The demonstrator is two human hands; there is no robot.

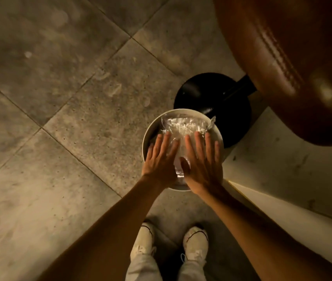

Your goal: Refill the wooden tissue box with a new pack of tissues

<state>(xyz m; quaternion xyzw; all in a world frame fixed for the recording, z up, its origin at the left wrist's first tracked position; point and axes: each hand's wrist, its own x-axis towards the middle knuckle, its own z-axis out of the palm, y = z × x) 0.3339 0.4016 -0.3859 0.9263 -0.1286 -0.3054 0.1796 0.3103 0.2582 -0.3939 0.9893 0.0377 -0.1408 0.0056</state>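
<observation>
the left hand (159,159) is spread flat, fingers wide, gripping nothing, over one round bin (147,136) on the floor. the right hand (203,163), equally flat, is pressed beside it on one crinkled plastic wrapper (183,125) (presumably discarded tissue packaging being pushed down). two shoes are counted; the wooden tissue box is not visible.

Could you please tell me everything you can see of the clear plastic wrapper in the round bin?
The plastic wrapper is clear, crinkled and shiny, catching the light in white creases. It lies crumpled in the mouth of the round pale bin on the tiled floor, one corner poking over the far right rim. The left hand and right hand lie flat on its near part, fingers spread; whether they press it down cannot be told.
</observation>
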